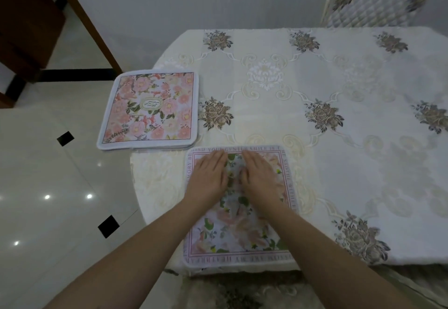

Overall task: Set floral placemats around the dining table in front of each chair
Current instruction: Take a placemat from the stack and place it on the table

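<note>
So one floral placemat (pixel 238 223) is down on the worktop (pixel 339 163), right at the near edge, and both hands are lying flat on it, side by side on its far half. Left hand (pixel 208 179) and right hand (pixel 261 177) both have their fingers (pixel 215 160) stretched out straight and pressed against the mat, nothing gripped, looks like smoothing it down.

The remaining mats are a stack (pixel 149 111) just beyond and to the left of that placemat, and this is the bit that bugs me: the stack sits on the worktop's corner with its left side poking out past the edge over the tiled floor (pixel 48 187). Any nudge or a tug on the tablecloth (pixel 266 78) and I reckon the lot slides off.

Also the cloth looks slippery, so pressing and sliding could drag the placemat crooked or bunch the cloth under it.

There's a quilted chair (pixel 373 0) on the far side from the placemat, no mat in front of it yet.
</note>
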The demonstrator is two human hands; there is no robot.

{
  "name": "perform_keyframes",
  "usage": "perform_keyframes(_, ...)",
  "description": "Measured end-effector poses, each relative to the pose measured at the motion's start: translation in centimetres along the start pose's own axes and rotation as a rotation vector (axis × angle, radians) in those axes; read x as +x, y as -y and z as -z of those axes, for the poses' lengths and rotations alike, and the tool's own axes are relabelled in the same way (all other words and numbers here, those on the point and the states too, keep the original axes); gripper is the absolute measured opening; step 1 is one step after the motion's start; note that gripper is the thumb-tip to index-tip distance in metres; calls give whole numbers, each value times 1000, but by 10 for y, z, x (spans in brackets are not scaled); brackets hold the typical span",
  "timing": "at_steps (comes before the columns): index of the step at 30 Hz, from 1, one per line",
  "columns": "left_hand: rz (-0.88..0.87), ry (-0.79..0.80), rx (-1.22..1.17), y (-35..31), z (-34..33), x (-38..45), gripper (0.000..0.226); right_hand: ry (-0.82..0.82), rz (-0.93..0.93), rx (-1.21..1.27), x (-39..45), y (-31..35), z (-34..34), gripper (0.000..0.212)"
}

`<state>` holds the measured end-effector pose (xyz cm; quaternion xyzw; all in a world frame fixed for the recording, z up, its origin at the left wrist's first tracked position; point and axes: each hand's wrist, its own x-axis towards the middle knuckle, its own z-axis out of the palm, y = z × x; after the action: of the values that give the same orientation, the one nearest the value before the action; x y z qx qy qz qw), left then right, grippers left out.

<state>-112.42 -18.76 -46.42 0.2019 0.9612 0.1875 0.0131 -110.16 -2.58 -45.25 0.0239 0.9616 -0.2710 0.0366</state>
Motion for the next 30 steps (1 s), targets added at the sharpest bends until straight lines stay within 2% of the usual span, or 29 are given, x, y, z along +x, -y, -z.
perform_keyframes(3,-33,83,78,4,-18,22,63,109,134,-121,16,4,-26,67)
perform_keyframes(9,-58,145,188,22,-37,25,61,66,203,-329,25,-15,-43,57)
perform_keyframes(17,-3,151,154,31,-32,20,65,62,29,-298,24,-26,-34,64)
perform_keyframes(30,164,110,144,61,-12,-12,70,11,-99,-290,12,-92,12,66)
